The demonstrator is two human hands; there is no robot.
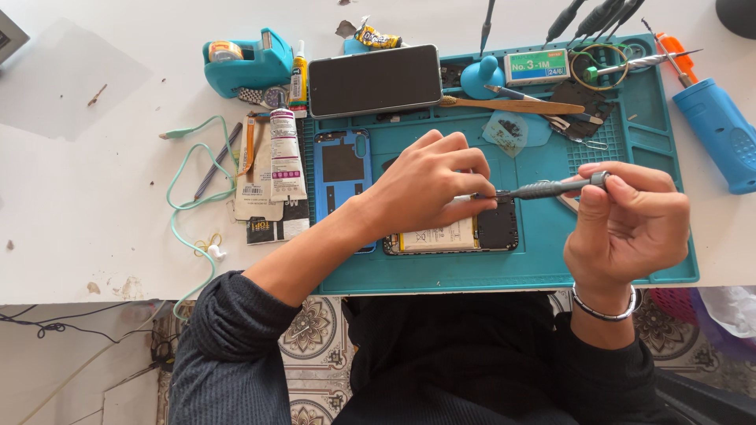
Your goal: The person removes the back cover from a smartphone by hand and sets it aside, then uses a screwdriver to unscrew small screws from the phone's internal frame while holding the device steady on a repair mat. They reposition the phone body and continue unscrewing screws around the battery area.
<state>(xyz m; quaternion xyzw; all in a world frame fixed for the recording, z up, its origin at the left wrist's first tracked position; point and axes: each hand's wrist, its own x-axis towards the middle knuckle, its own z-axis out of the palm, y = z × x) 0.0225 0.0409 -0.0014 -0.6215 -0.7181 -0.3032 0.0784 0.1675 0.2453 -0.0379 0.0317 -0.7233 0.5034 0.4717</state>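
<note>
An opened phone (465, 234) with its battery exposed lies face down on the teal work mat (535, 267). My left hand (429, 185) rests on the phone, fingers bent and pressing its upper part. My right hand (626, 224) pinches the end of a slim grey screwdriver (543, 189), which lies nearly level with its tip meeting my left fingertips above the phone. A blue phone back cover (340, 169) lies just left of my left hand.
A second phone (375, 80) lies screen up at the mat's top. A wooden-handled brush (512, 105), a small box (536, 67), glue tubes (285, 153), a teal tape dispenser (248, 61), a mint cable (189, 201) and a blue-handled tool (720, 134) surround it.
</note>
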